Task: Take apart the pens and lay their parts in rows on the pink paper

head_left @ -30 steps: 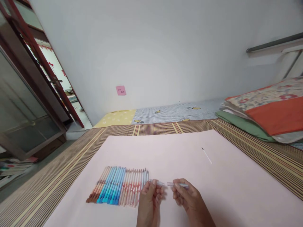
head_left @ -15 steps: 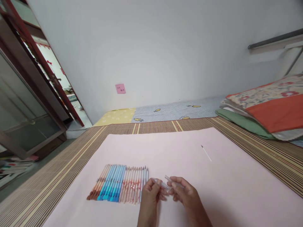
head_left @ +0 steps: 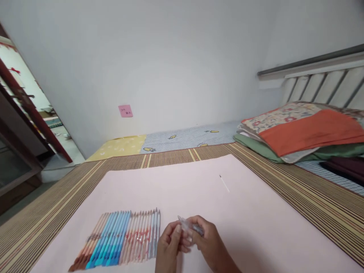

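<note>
My right hand (head_left: 205, 235) is closed on a translucent pen barrel (head_left: 185, 223) with a greyish section near the fingers. The barrel's narrow end points up and to the left. Close against it, my left hand (head_left: 171, 240) has its thumb and fingers pinched together; a clear piece shows blurred between the hands, and what the left fingers grip is partly hidden. To the left lies a row of several pens (head_left: 113, 239), brown, blue, reddish-patterned and pale grey-blue. A thin white pen refill (head_left: 224, 183) with a dark tip rests farther back on the right.
Pink paper (head_left: 170, 185) lies under the hands and pens, on a striped mat (head_left: 170, 158). Folded bedding (head_left: 307, 129) is stacked at the right, below a radiator (head_left: 327, 87). A pink note (head_left: 125, 111) is stuck on the wall; a doorway stands at the left.
The view has swung right and the pens appear larger. The two clear pieces held apart in my hands have come together, and the right hand has turned its barrel.
</note>
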Motion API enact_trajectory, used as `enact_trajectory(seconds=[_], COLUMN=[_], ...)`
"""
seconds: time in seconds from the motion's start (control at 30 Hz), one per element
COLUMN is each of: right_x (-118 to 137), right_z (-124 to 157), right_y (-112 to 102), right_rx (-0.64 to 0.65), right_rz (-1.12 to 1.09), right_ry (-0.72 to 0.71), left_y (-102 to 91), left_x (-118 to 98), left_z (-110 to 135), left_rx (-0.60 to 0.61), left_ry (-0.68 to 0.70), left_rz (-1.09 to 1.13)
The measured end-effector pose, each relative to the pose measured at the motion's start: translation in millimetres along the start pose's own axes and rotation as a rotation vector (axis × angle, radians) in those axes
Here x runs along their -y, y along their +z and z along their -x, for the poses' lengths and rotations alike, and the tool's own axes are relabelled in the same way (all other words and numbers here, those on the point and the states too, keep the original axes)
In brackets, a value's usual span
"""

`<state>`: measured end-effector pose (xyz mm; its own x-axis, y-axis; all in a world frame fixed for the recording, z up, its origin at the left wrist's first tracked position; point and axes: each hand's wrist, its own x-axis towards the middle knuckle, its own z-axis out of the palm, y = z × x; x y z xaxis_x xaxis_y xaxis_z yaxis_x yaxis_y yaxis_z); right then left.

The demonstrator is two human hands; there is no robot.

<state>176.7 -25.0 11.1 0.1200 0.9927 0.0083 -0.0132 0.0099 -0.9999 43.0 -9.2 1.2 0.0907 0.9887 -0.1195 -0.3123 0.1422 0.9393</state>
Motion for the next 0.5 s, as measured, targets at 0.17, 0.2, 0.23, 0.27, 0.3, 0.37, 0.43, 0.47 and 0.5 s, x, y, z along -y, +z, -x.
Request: enact_trajectory(seconds=[0.17,0.2,0.23,0.27,0.3,0.37,0.43,0.47,0.5], right_x=[12.9,13.9,14.2,13.6,12.2,7.0,0.2,-3.2,-6.4], right_z=[-43.5,-55.3,-67.1,-78.1,-88.2,-104.4,-115.5,-119.5,-122.8], right_y=[-85.2,-106.3,-126.6,-145.1,-161.2,-184.8,-197.4,-200.5,-202.1], right_rx=[-0.328,-0.418,-0.471,-0.506,-0.532,-0.572,-0.588,-0.598,-0.612], right_rz=[0.245,0.330,0.368,0.393,0.420,0.476,0.532,0.568,0.602], right_ry=[-0.029,-0.022,-0.011,0.001,0.016,0.055,0.081,0.087,0.088], left_y=[-1.8,-3.1,-4.2,-4.9,-5.2,-4.6,-3.2,-2.5,-1.9], left_x=[1.6,1.8,2.1,2.5,2.8,3.5,4.4,4.9,5.6], left_z=[-0.1,-0.8,-1.5,-2.3,-2.8,-3.6,-3.9,-4.0,-4.2], left_rx=[0.022,0.028,0.030,0.025,0.015,-0.014,-0.025,-0.029,-0.032], left_ry=[-0.050,-0.065,-0.075,-0.079,-0.079,-0.073,-0.075,-0.075,-0.076], left_rz=[-0.003,-0.002,0.002,0.007,0.014,0.024,0.030,0.034,0.038])
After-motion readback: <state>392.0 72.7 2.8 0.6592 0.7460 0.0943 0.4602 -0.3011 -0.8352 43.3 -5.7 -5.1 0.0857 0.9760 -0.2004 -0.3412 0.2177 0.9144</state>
